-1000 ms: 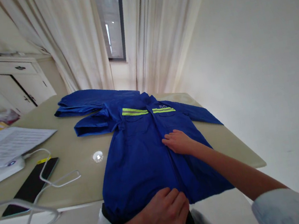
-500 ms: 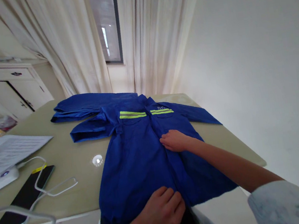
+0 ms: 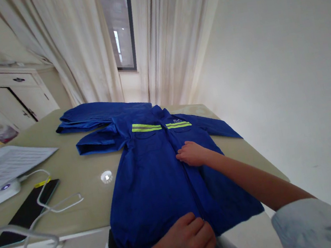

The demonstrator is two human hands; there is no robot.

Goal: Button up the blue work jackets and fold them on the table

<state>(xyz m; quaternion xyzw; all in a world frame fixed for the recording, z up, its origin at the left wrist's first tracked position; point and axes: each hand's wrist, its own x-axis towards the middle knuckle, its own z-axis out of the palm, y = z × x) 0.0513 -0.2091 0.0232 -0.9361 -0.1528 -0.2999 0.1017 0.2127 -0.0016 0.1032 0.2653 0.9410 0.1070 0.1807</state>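
A blue work jacket point(image 3: 151, 176) with yellow-green reflective stripes lies front up on the table, its hem hanging over the near edge. My left hand point(image 3: 191, 240) is closed on the bottom of the jacket's front opening, close to my body. Something small and metallic shows beside those fingers, too small to make out. Farther up, my right hand point(image 3: 191, 154) has its fingers curled onto the front edge below the chest stripes. The right fingertips are partly hidden against the cloth. One sleeve point(image 3: 222, 126) stretches out to the right, and the other point(image 3: 99, 141) is bent at the left.
Folded blue cloth point(image 3: 89, 110) lies behind the left sleeve. On the left of the table point(image 3: 93, 201) are printed papers point(image 3: 6, 164), a dark phone point(image 3: 29, 210), a white cable point(image 3: 44, 200) and a white device point(image 3: 2, 196). Curtains point(image 3: 79, 49) and a wall point(image 3: 283, 60) bound the table.
My left hand has moved a little right and down, drawing the lower front edge of the jacket with it. My right hand stays at nearly the same spot on the front.
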